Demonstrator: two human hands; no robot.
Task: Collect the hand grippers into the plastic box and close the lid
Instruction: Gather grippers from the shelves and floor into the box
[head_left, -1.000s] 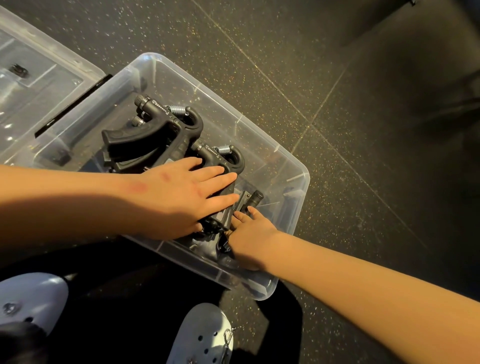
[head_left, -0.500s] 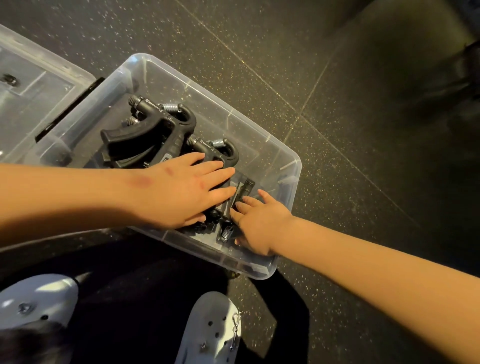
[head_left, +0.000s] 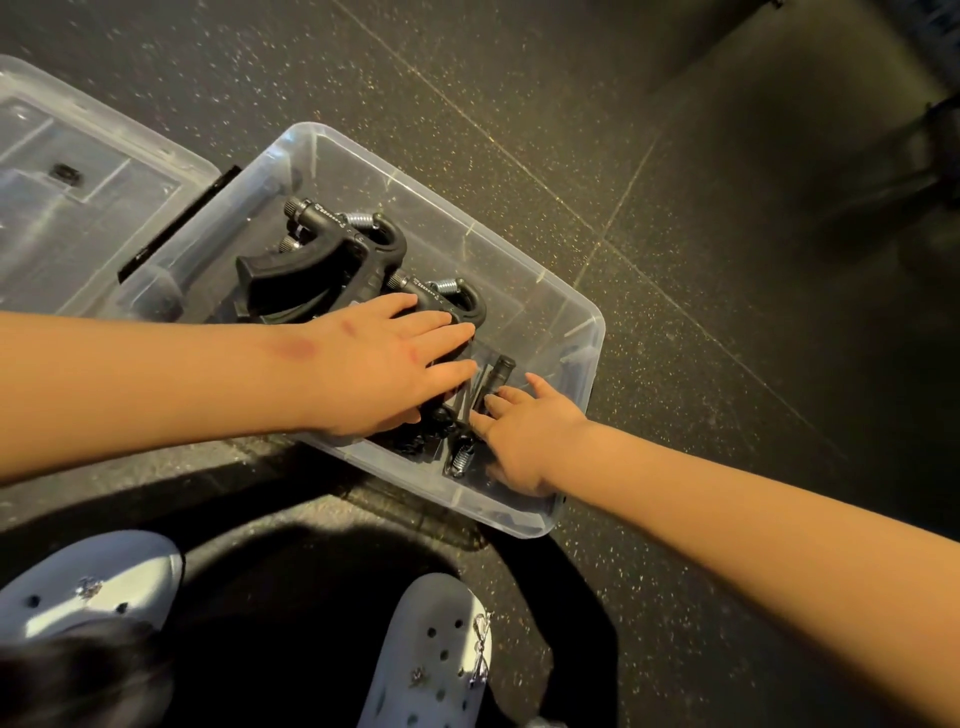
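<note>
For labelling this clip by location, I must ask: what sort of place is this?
Probably a gym or fitness room. The floor is dark speckled tile, like rubber gym flooring, and black spring hand grippers lie in a clear plastic box set on it.

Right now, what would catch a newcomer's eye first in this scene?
Both hands are in the clear plastic box on the dark floor. The left hand lies flat on the black hand grippers, and the right hand touches one in the near right corner. The lid lies off, on the floor left of the box.
</note>
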